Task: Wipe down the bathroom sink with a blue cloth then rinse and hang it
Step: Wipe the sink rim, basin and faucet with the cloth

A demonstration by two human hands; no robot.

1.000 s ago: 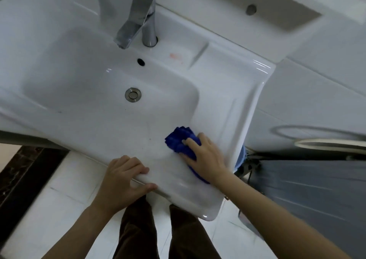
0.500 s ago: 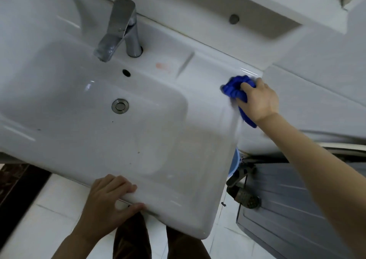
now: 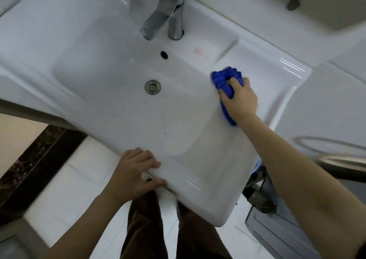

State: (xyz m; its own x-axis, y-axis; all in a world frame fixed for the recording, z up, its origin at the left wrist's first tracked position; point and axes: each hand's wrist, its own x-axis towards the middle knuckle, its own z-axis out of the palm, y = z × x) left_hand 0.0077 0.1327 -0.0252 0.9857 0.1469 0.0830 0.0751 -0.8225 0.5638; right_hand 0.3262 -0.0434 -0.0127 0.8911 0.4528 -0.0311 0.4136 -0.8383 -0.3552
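Note:
A white ceramic sink [image 3: 208, 159] fills the view, with a chrome tap [image 3: 166, 11] at the back and a metal drain [image 3: 152, 87] in the basin. My right hand [image 3: 239, 100] presses a bunched blue cloth [image 3: 223, 81] onto the flat right ledge of the sink, beside the basin's right rim. Part of the cloth is hidden under the palm. My left hand [image 3: 134, 177] grips the sink's front edge, fingers on top and thumb below.
A small reddish mark [image 3: 197, 50] sits on the ledge right of the tap. An overflow hole [image 3: 164, 54] is below the tap. A grey cabinet [image 3: 277, 237] and a white rim [image 3: 336, 157] stand to the right. White floor tiles [image 3: 79, 189] lie below.
My right hand slid the cloth from the front right ledge up to the far right corner, then back left and toward me to the basin's right rim. The left hand stayed on the front edge.

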